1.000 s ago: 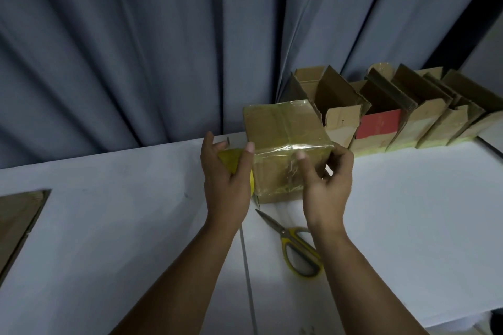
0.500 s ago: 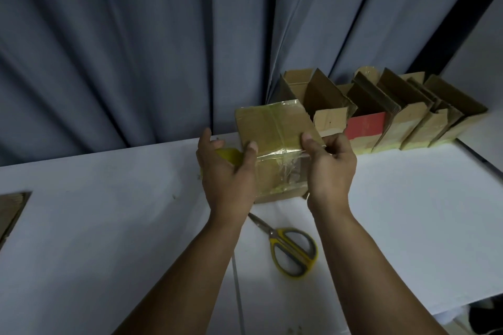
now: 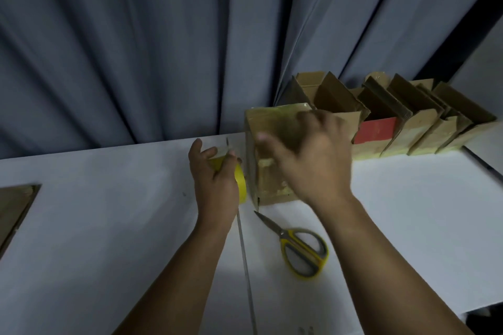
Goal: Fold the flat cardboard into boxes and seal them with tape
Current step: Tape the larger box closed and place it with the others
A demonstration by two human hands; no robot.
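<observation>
left hand (image 3: 215, 182) grips yellow tape roll (image 3: 241, 185), fingers curled round it. taped box (image 3: 272, 128) stands just right of left hand on white table (image 3: 109, 226). right hand (image 3: 313, 160) blurred, fingers loosely spread over box front; contact unclear. scissors (image 3: 302, 250) lie between forearms. row of open boxes (image 3: 422, 128) beyond right hand.
</observation>
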